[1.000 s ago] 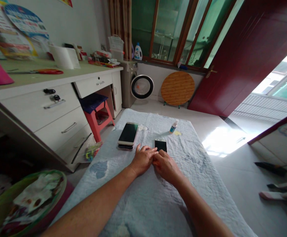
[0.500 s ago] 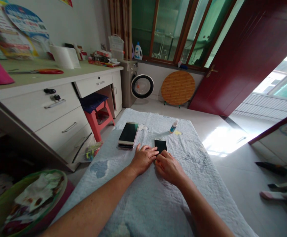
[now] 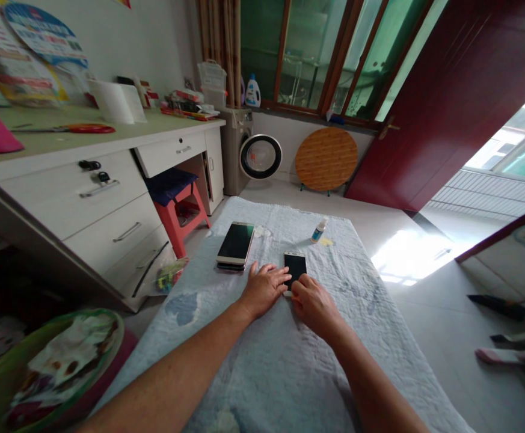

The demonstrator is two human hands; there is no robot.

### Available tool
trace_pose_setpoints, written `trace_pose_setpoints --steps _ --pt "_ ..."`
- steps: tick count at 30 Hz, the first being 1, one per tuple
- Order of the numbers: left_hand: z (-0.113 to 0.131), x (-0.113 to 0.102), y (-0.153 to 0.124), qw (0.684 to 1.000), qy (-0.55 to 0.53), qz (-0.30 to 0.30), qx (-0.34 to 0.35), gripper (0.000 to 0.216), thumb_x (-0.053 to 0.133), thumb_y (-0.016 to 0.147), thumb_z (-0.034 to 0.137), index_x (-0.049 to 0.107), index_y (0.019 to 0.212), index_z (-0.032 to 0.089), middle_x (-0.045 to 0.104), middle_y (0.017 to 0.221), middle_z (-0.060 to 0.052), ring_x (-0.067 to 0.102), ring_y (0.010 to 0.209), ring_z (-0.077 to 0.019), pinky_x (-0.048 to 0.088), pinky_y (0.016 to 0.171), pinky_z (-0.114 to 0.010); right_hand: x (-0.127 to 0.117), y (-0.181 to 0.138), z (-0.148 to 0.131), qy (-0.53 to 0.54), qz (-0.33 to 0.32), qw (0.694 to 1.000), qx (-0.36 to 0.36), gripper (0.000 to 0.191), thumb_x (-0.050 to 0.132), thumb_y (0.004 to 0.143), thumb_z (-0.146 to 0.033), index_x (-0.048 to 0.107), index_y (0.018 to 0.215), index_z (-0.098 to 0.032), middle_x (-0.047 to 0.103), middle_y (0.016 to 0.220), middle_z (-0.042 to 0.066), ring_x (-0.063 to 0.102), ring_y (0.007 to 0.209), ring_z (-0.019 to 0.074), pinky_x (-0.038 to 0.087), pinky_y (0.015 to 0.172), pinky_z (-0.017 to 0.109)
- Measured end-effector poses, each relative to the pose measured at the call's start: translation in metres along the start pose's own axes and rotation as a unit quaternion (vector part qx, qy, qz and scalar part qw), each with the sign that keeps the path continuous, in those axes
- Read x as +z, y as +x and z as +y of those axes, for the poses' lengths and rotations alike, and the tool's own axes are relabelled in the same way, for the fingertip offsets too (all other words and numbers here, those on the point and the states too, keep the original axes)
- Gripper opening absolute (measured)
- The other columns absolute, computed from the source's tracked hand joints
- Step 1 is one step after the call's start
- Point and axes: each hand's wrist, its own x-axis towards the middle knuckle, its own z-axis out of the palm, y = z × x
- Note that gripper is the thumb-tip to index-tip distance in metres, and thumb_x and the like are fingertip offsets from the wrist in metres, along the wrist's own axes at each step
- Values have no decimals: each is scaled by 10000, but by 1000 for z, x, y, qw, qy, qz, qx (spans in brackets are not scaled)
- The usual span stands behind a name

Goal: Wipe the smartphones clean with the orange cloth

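A white-framed smartphone (image 3: 294, 264) lies face up on the light blue cloth (image 3: 271, 373), its dark screen partly covered by my fingers. My left hand (image 3: 264, 290) rests flat at the phone's left edge, fingers stretched out and fingertips touching it. Curled fingers of my right hand (image 3: 313, 300) press on the phone's lower right part; whatever they may pinch is hidden. To the left, a larger phone (image 3: 236, 242) with a pale frame sits on top of another dark device. A small spray bottle (image 3: 319, 231) stands upright beyond the smartphone, to the right.
On the left stands a white desk (image 3: 104, 207) with scissors (image 3: 82, 128) and a paper roll (image 3: 113, 102) on top. A red stool (image 3: 181, 219) is tucked beside it. A waste bin (image 3: 120, 337) full of tissues is at the lower left. A red door (image 3: 402, 102) stands open.
My right hand has slid a little to the right across the phone's lower end, uncovering more of the bottom edge. My left hand stays in place.
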Motion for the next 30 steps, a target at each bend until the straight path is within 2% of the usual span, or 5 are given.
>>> trace_pose_setpoints --steps 6,11,17,30 --pt "-1 1 1 1000 -6 2 -2 290 525 927 347 601 1204 389 553 1371 48 457 1252 -270 160 1079 -629 -3 -4 6 -33 -10 999 23 58 576 837 -156 556 792 -185 532 857 44 486 740 156 327 654 264" --pt "0 -1 0 1000 -6 -9 5 301 470 946 391 596 1219 392 547 1378 33 446 1258 -283 152 1079 -634 8 2 -4 -10 16 1000 -22 146 493 868 -73 583 822 -179 542 855 43 484 755 149 355 696 254" --pt "2 -5 -1 1000 -4 -8 11 326 435 954 356 572 1242 422 535 1388 46 445 1255 -292 170 1062 -640 16 7 -14 -7 48 997 -67 151 494 897 -96 612 920 -189 576 936 56 486 839 171 366 763 271" --pt "0 -3 2 1000 -3 -12 -6 291 538 913 331 621 1183 402 555 1367 50 442 1266 -291 175 1073 -642 0 -4 13 -51 -38 997 52 107 516 797 -83 548 781 -184 524 832 30 468 702 138 279 622 256"
